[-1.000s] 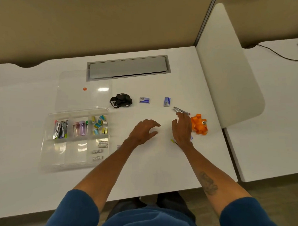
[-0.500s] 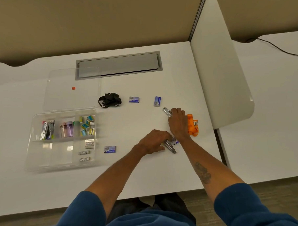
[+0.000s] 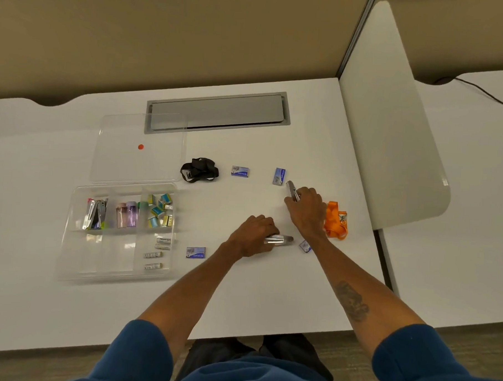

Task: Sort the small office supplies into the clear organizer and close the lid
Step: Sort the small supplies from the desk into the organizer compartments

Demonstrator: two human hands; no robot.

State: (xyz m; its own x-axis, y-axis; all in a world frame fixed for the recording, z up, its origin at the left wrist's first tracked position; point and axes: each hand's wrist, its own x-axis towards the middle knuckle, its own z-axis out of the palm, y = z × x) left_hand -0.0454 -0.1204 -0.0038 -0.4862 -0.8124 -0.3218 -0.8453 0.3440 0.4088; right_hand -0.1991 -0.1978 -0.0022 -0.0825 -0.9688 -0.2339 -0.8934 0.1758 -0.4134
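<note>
Supporting surface: white desk, with a white divider panel along its right edge and a grey hatch set in at the back.
Organizer: clear organizer, open, at the left of the desk.
Lid: clear lid, flat just behind the organizer, red dot on it, far right corner over the hatch.
Left hand: left hand, right of centre, fingers curled round the near silver tool; tool level, tip pointing right.
Right hand: right hand, just beyond the left, knuckles up, grasping the far silver tool; tip poking out toward the back.
Lanyards: orange lanyard bunched just right of the right hand; black lanyard bunched right of the lid.
Boxes: back-left blue box and back-right blue box behind the hands; front blue box near the organizer; small blue box beside the right wrist.
Compartments: silver staplers back left, tinted bottles back middle, coloured packets back right, white strips front right.
</note>
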